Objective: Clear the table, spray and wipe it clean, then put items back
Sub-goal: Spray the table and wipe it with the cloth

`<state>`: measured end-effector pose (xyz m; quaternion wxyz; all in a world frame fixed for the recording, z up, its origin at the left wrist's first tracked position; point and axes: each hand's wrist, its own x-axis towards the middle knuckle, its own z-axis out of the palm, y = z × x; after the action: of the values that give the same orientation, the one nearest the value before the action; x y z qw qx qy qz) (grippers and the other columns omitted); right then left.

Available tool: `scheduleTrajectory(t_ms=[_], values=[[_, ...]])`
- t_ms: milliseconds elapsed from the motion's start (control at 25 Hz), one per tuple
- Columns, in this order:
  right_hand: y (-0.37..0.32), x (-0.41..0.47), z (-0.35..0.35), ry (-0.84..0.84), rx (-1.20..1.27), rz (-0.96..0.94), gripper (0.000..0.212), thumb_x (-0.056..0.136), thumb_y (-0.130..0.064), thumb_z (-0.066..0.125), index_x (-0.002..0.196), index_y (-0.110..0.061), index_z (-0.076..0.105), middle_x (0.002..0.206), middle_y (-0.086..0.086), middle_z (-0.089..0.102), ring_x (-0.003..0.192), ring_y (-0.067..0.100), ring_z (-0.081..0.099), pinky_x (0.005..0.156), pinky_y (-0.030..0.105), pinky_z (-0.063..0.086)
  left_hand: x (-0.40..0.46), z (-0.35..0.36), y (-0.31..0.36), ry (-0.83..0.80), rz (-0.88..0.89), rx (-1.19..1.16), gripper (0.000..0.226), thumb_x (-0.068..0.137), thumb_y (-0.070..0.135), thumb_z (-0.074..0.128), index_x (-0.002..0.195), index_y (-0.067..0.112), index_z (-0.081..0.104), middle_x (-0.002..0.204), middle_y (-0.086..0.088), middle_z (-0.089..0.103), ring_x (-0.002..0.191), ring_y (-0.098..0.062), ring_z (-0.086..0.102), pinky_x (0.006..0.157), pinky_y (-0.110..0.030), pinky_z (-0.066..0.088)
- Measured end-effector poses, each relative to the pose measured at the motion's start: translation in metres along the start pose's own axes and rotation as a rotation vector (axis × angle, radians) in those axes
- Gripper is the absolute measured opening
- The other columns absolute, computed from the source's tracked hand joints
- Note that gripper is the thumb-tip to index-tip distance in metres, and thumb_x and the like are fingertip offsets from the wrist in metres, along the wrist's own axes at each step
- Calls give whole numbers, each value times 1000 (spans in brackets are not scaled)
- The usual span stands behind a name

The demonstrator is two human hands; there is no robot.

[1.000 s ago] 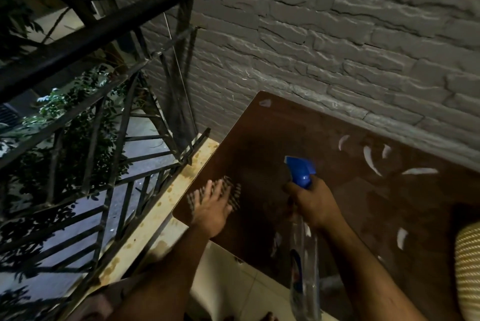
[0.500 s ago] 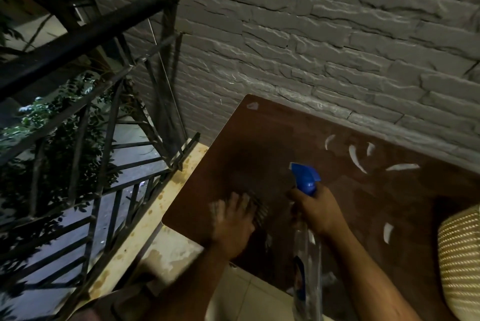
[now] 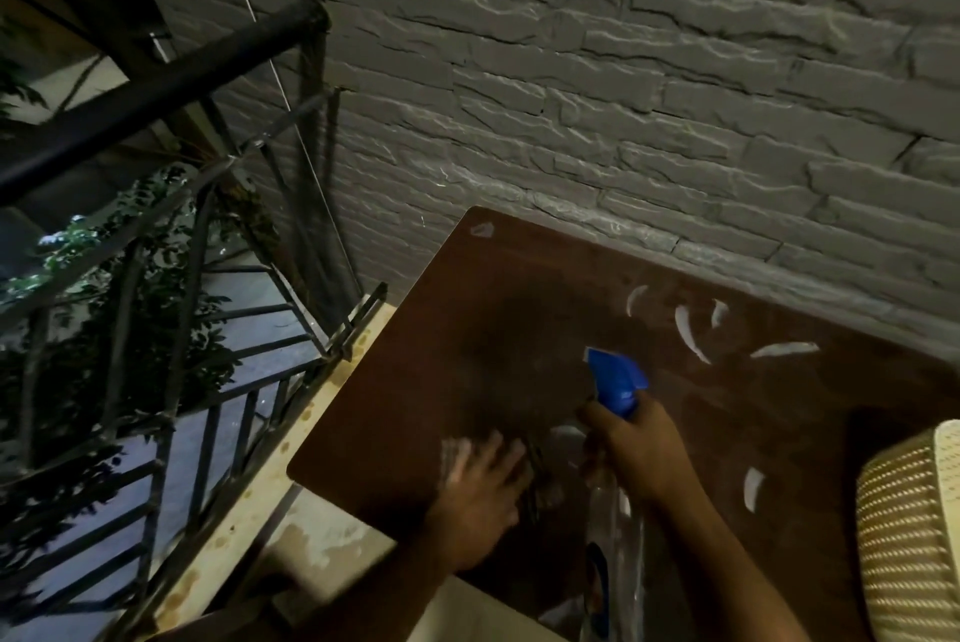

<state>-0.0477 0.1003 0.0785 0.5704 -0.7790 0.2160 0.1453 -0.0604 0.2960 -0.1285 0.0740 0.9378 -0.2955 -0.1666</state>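
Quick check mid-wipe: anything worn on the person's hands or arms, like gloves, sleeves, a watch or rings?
Nothing shows. The left hand and right hand are bare, without gloves, and both forearms are uncovered as far as the frame edge, so no sleeves or watch appear. The left hand is motion-blurred and the light dim, so rings cannot be ruled out.

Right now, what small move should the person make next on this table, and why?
Probably sweep the left hand and its cloth away toward the wall: white marks show on the brown table there, while the right hand holds the spray bottle.
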Motion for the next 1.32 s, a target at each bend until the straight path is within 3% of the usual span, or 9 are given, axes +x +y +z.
scheduleTrajectory(t_ms=[80, 200, 280, 480, 640, 840, 1040, 1200, 1320], values=[[7, 5, -6, -18, 9, 16, 20, 86, -22, 66, 104, -16, 57, 80, 12, 70, 67, 26, 68, 73, 50, 61, -12, 2, -10, -19, 95, 55, 58, 90, 49, 40, 146, 35, 33, 160, 3, 24, 148, -26, 17, 113, -55, 15], [13, 16, -17, -12, 11, 15, 22, 86, -23, 67, 104, -17, 57, 80, 11, 70, 66, 25, 69, 70, 45, 62, 42, -33, -60, 167, -287, -9, 58, 100, 45, 32, 153, 32, 14, 164, 2, 1, 149, -26, -4, 117, -53, 2], [17, 21, -22, -7, -11, 3, 22, 85, -23, 68, 103, -17, 57, 78, 11, 70, 65, 25, 69, 68, 45, 62, 69, -52, -52, 80, -410, -54, 58, 102, 43, 29, 155, 31, 8, 163, 4, -8, 149, -25, -13, 117, -53, -3], [21, 30, -26, -13, -50, 5, 19, 83, -24, 68, 98, -17, 59, 74, 8, 69, 65, 24, 68, 71, 46, 61, 48, -15, -2, 97, 37, -5, 57, 98, 48, 28, 153, 37, 17, 163, 10, -1, 148, -17, -18, 117, -46, -11], [21, 43, -28, -20, -59, 12, 14, 84, -23, 68, 94, -22, 59, 75, 8, 71, 67, 24, 70, 74, 48, 61, 100, -64, -48, 101, -489, -85, 58, 102, 43, 29, 155, 29, 9, 164, 2, -6, 149, -26, -12, 117, -53, -2], [12, 58, -22, 18, -83, 3, 16, 77, -28, 69, 87, -19, 61, 69, 5, 69, 66, 26, 68, 74, 51, 59, 74, -25, -4, 77, -35, 18, 59, 97, 46, 33, 153, 34, 18, 162, 10, -3, 143, -17, -25, 119, -51, -5], [1, 92, -23, 33, -114, -7, 13, 80, -25, 66, 84, -13, 62, 64, 10, 69, 59, 28, 68, 66, 48, 58, 160, -73, -65, 93, -398, -45, 58, 102, 45, 28, 155, 32, 9, 163, 5, -9, 148, -23, -16, 117, -52, -5], [-18, 131, -28, 36, -119, 9, 14, 84, -26, 66, 91, -15, 60, 74, 14, 71, 67, 31, 69, 72, 50, 60, 177, -56, -56, 37, -26, 63, 58, 98, 50, 28, 153, 36, 13, 162, 11, -5, 146, -17, -21, 118, -50, -7], [-35, 166, -32, 68, -102, -17, 14, 84, -26, 66, 89, -16, 58, 76, 17, 69, 70, 36, 68, 75, 56, 58, 218, -78, -107, 124, -152, -2, 57, 100, 49, 27, 154, 34, 13, 163, 10, -6, 145, -16, -21, 117, -47, -9]])
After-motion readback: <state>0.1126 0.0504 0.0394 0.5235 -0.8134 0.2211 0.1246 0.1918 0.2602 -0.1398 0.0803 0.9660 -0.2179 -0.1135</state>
